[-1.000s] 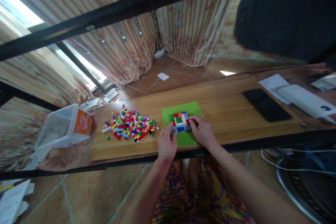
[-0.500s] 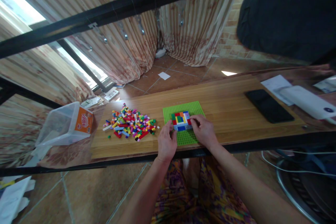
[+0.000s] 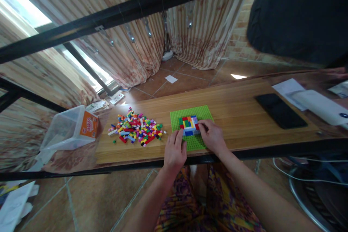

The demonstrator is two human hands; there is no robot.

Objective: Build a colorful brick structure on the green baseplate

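Observation:
A green studded baseplate (image 3: 195, 146) lies on the wooden tabletop, with a flat patch of coloured building bricks (image 3: 189, 125) pressed onto its middle. The patch mixes red, green, yellow, white, blue and orange pieces. At its lower left corner my left hand (image 3: 175, 150) rests with fingers stretched forward, their tips by the bricks. My right hand (image 3: 213, 136) is at the right edge, thumb and fingers curled into a pinch beside a red brick (image 3: 197, 126). What the pinch holds, if anything, is hidden.
A heap of loose bricks (image 3: 136, 128) spreads left of the baseplate. Beyond it stands a clear plastic tub (image 3: 62, 130) with an orange label. A black phone (image 3: 281, 110) and a white device (image 3: 322, 105) lie to the right. A dark metal bar (image 3: 130, 11) crosses above the table.
The left fingers have straightened and slid slightly down along the patch's left side. My right hand stays at the right edge. The whole view has shifted a little.

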